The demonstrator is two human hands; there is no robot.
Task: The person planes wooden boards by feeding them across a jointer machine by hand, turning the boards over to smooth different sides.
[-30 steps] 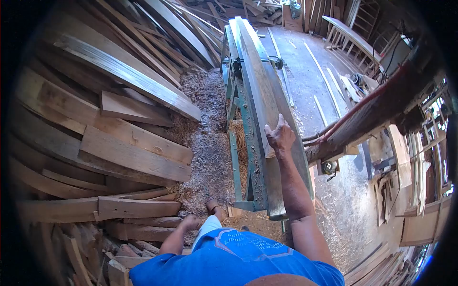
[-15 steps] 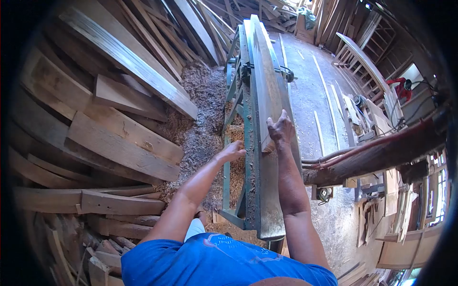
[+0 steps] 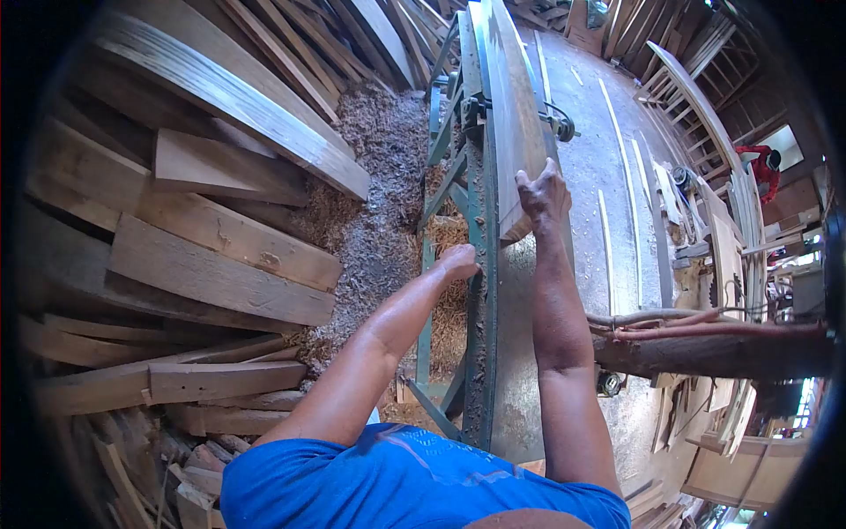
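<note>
A long thick wooden plank (image 3: 518, 132) stands on edge along the bed (image 3: 513, 379) of a long green-framed woodworking machine, likely a jointer. My right hand (image 3: 545, 196) is closed over the plank's near end, the thumb side on its top. Lower and to the left, my left hand (image 3: 460, 262) is curled into a fist against the machine's left edge. Its fingertips are hidden, so whether it grips anything does not show. Ahead of both hands, a dark metal fitting (image 3: 476, 110) sits at the machine's left side.
Boards (image 3: 220, 273) are stacked along the left. Wood shavings (image 3: 379, 176) cover the floor beside the machine. A dark beam with hoses (image 3: 705, 348) reaches in from the right. A person in red (image 3: 763, 169) is at the far right, near leaning timber.
The plank and my right hand have moved forward along the machine bed. My left hand has also shifted forward, its fingers more curled. The camera view has shifted somewhat.
</note>
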